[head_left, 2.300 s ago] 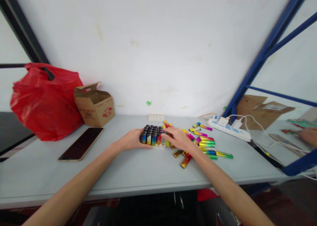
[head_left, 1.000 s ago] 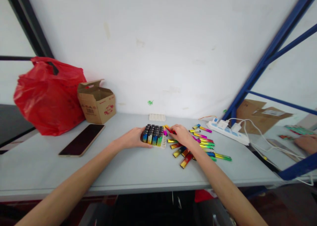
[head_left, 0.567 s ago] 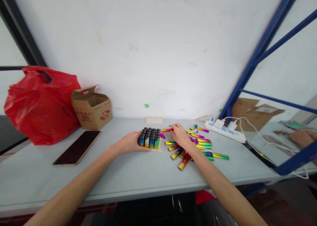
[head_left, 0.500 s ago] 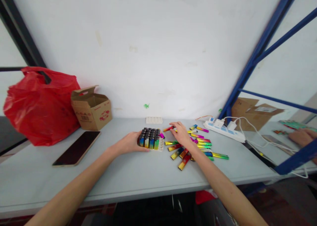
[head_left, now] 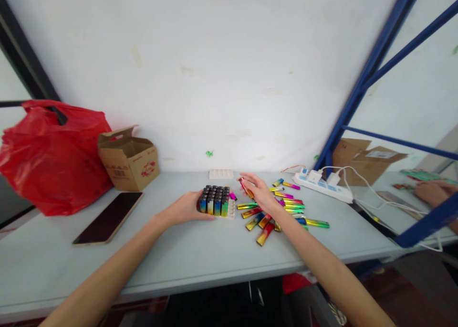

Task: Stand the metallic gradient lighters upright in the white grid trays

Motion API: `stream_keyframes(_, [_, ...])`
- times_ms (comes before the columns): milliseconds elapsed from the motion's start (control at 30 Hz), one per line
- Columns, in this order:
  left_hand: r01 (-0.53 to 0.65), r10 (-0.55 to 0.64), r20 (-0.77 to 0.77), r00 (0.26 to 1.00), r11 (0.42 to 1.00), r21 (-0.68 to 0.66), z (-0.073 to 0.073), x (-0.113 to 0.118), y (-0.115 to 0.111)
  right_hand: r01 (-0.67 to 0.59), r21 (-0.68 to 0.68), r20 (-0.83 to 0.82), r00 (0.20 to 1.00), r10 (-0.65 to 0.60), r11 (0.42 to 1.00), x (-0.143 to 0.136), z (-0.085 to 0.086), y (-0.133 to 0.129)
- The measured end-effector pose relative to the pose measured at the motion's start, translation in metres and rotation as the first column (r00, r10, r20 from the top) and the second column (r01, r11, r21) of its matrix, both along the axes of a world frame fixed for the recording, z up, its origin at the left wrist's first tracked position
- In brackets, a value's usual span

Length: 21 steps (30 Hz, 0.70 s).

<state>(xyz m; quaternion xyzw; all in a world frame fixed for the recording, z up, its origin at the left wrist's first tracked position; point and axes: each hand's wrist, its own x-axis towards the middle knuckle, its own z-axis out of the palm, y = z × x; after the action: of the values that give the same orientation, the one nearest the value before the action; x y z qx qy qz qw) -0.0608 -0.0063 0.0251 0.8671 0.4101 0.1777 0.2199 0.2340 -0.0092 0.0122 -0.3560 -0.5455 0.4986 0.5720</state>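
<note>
My left hand (head_left: 188,206) grips the left side of a white slotted tray (head_left: 231,210), with its fingers against the lighters standing in it. Those upright lighters (head_left: 215,202) have black tops and shiny blue, green and gold bodies. A purple lighter (head_left: 233,196) shows at the tray's right part, beside bare slots. Just right of the tray, my right hand (head_left: 260,192) is closed on a red and gold lighter (head_left: 246,187), held tilted above the table. Under and around that wrist lies a loose pile of metallic coloured lighters (head_left: 265,235).
A second white tray (head_left: 221,174) lies near the wall. At left are a phone (head_left: 108,218), an open cardboard box (head_left: 132,162) and a red plastic bag (head_left: 57,160). A power strip (head_left: 324,187) with cables and a blue frame (head_left: 352,102) stand right; another person's hand (head_left: 431,192) is beyond.
The red and gold lighter has been lifted and turned from lying nearly flat to a steep tilt in my right hand. My left hand keeps its hold on the tray. The view has shifted slightly.
</note>
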Motion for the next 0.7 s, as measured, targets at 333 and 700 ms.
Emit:
stream_keyframes(333, [0.005, -0.005, 0.023, 1.0, 1.0, -0.027, 0.004, 0.001, -0.003, -0.07, -0.031, 0.163, 0.984, 0.074, 0.997, -0.007, 0.005, -0.009])
stream_keyframes(700, [0.005, -0.005, -0.005, 1.0, 1.0, 0.003, 0.003, 0.0, -0.002, 0.173, 0.372, 0.568, 0.734, -0.371, 0.912, -0.013, 0.002, -0.015])
